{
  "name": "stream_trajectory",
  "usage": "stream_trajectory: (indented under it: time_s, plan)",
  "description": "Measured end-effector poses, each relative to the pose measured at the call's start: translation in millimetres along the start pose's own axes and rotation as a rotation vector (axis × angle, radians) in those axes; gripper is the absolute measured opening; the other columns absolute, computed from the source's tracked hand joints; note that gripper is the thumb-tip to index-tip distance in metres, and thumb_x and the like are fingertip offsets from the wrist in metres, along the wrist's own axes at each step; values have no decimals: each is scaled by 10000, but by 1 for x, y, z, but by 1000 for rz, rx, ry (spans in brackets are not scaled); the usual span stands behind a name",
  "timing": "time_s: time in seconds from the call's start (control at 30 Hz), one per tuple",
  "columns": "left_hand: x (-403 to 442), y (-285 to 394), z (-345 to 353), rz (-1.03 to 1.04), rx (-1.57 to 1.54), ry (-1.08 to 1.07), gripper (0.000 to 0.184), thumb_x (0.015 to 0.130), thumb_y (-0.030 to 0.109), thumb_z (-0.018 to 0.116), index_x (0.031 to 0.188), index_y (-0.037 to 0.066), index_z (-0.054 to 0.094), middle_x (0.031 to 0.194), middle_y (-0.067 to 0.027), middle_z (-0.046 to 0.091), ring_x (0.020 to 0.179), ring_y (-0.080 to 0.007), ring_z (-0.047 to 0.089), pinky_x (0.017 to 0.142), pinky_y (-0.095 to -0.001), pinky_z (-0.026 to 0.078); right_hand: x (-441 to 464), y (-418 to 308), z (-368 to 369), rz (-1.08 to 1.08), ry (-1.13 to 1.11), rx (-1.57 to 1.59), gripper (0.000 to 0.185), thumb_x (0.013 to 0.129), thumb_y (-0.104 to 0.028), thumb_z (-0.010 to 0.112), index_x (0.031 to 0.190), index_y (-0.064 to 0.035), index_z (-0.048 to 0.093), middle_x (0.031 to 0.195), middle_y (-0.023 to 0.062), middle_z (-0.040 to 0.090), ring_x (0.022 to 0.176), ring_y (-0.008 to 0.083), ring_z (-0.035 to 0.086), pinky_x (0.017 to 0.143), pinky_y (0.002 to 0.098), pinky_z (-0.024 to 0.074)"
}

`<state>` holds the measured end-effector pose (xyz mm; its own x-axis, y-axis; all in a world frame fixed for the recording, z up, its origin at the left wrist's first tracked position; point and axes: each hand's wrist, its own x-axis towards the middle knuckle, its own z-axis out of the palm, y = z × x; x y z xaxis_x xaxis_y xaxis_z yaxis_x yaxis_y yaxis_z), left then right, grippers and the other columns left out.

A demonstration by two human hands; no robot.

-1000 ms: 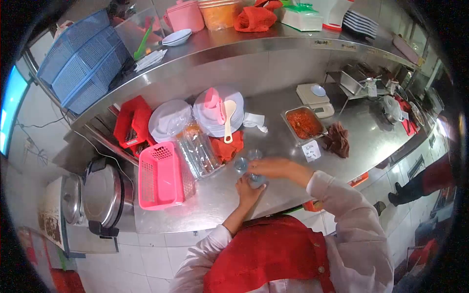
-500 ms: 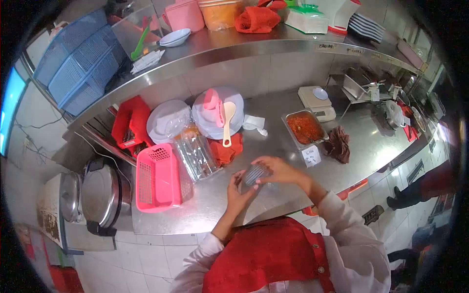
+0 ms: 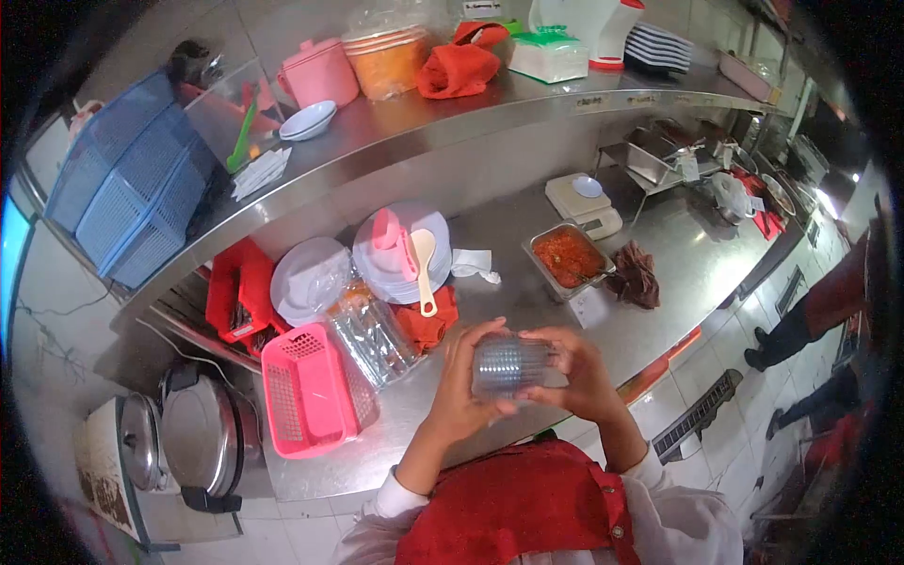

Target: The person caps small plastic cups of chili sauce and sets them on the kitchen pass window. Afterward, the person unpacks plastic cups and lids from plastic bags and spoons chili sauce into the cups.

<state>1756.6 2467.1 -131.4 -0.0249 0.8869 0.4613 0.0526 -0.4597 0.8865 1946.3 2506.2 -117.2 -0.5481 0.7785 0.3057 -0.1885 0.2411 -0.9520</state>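
Between my two hands, above the steel counter's front part, is a stack of clear ribbed cups [image 3: 511, 365], lying on its side. My left hand [image 3: 460, 381] wraps round its left end, with the thumb below and the fingers above. Curled about the right end is my right hand [image 3: 573, 372], its thumb and fingers on the plastic. A red cloth [image 3: 428, 323] and a clear plastic packet [image 3: 375, 347] lie left of my hands. Beyond them to the right stands a metal tray of red sauce [image 3: 570, 259].
A pink basket [image 3: 306, 395] is at the counter's left, with stacked plates [image 3: 377, 273] behind. A scale [image 3: 584, 205] and brown cloth [image 3: 636, 275] are on the right. A shelf [image 3: 405, 127] runs above. At far right, a person's legs [image 3: 800, 325] show.
The cups, earlier low over the counter, are now raised nearer the camera and gripped from both ends. The view has tilted, so the shelf and counter sit lower in the picture.
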Motion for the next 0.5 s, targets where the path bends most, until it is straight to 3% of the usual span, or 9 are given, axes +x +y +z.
stream_trajectory:
  time_s: [0.07,0.1,0.17,0.33,0.47,0.5]
  plan:
    - [1,3,-5,143,278,-78,753,643,404,845,1236,68,523,1171,-117,567,1105,-272,531,952,-384,399,-9,-6,-2,-29,14,-26,663,687,-42,827,1275,-44,520,1268,96,545,1168,198,537,943,367,508]
    - [2,1,-7,137,218,-107,798,542,331,907,1197,71,532,1177,-114,572,1097,-279,540,952,-392,410,-11,-13,-4,-28,28,-29,663,687,-42,827,1275,-44,520,1268,96,545,1168,198,537,943,367,508]
    - [4,-5,-8,150,148,-143,802,543,332,909,1200,70,529,1177,-110,572,1092,-271,544,951,-385,414,-13,-25,-9,-6,-65,-224,662,690,-66,834,1267,-51,509,1275,108,547,1193,214,526,958,380,501]
    - [9,-4,0,-37,-150,-128,813,529,331,925,1185,60,528,1150,-105,561,1086,-243,546,947,-360,418,-18,-30,-12,-44,-5,-82,731,716,-100,825,1328,-40,429,1297,134,530,1244,238,491,985,395,479]
    - [20,-9,14,57,-103,-194,825,520,350,926,1175,59,518,1147,-109,540,1093,-254,531,951,-368,411,-20,-38,-12,-119,32,-129,816,727,-102,816,1386,-30,341,1354,151,473,1309,249,421,1050,403,412]
    - [23,-8,19,76,-79,-212,841,519,363,924,1182,61,503,1154,-111,528,1104,-257,518,955,-372,406,-21,-41,-12,-94,50,-70,742,728,-114,809,1347,-26,410,1379,154,442,1322,263,405,1051,396,399]
